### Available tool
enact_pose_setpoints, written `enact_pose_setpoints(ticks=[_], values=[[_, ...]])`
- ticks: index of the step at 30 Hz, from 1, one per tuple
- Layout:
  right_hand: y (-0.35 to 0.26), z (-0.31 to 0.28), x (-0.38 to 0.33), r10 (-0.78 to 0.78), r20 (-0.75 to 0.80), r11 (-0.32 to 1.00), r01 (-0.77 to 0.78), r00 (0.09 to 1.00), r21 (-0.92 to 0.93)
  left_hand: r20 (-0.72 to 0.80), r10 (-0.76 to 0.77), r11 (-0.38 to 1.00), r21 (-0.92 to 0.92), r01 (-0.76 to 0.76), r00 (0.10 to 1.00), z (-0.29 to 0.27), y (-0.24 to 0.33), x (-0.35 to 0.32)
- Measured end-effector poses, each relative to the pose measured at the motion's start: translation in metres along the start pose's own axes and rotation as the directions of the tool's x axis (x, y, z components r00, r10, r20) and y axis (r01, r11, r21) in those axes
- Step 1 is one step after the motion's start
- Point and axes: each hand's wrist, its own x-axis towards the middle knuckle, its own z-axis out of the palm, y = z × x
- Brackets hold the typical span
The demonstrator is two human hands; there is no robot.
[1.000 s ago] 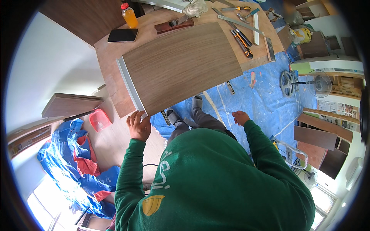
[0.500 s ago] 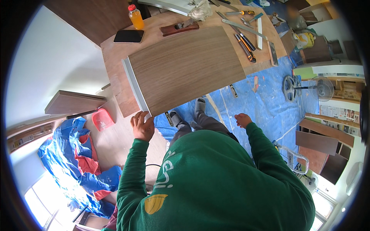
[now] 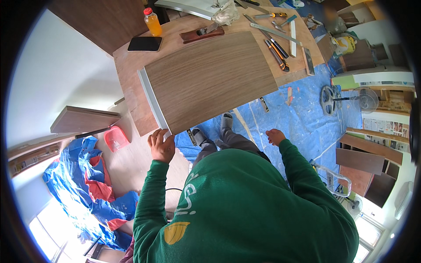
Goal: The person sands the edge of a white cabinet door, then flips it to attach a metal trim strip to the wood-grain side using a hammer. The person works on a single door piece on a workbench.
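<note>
Since the earlier frame the view has shifted slightly, so the wood panel (image 3: 210, 81) sits a touch lower and to the right, while your hands have barely moved. Your left hand (image 3: 161, 147) is at the panel's near left corner, fingers curled on the pale edge strip (image 3: 152, 103); it looks like a light hold on the corner, though the pictures do not show how firm. Your right hand (image 3: 275, 136) hangs loosely curled, holding nothing, just off the panel's near right edge over the blue tarp (image 3: 302, 118).

The panel lies flat on the workbench (image 3: 131, 74), its near part overhanging the bench toward you. To handle it well, I would judge you want the right hand on that near edge too, so the weight is shared and the corner does not swing.

Left of the panel there is bare bench and open floor. Beyond its far edge lie a hand plane (image 3: 202, 34), a phone (image 3: 144, 44), an orange bottle (image 3: 153, 22) and knives (image 3: 277, 50), so little room there.
</note>
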Motion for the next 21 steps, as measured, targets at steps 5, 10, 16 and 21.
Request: enact_pose_setpoints(ticks=[5,10,16,21], values=[[-0.002,0.0,0.0,0.007,-0.017,1.0,-0.007,1.0,-0.009,0.01,-0.004,1.0,-0.011,0.004,1.0,0.0,0.001,0.001],[-0.01,0.0,-0.005,-0.007,-0.02,1.0,0.007,1.0,-0.003,0.024,-0.019,1.0,-0.012,0.019,1.0,0.001,0.001,0.0],[-0.007,-0.001,-0.001,-0.02,-0.013,1.0,0.02,1.0,-0.018,0.048,0.004,1.0,0.01,-0.005,0.999,0.004,0.001,-0.001],[-0.011,-0.002,-0.002,-0.014,-0.024,1.0,0.013,1.0,-0.011,0.038,0.016,1.0,0.007,-0.016,0.999,0.001,-0.001,0.0]])
